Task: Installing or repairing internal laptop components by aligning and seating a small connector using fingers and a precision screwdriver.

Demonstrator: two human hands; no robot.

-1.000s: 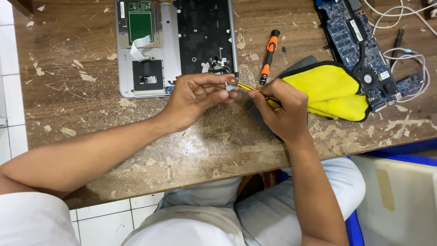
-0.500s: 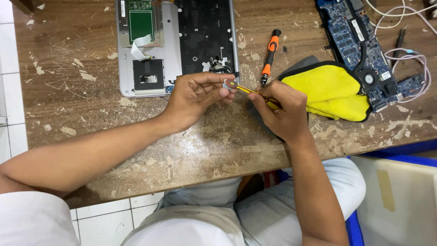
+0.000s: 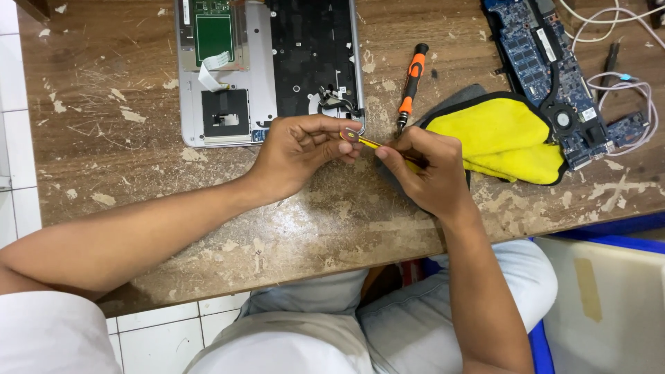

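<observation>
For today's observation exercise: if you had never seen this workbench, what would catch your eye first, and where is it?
First, the two hands meeting mid-bench: the left hand pinches a small round part while the right hand puts a thin yellow tool to it. Next, the bright yellow cloth just right of them. Behind lie an opened laptop shell and a blue circuit board.

An orange-handled screwdriver [image 3: 411,83] lies beside a yellow cloth [image 3: 506,135].
</observation>
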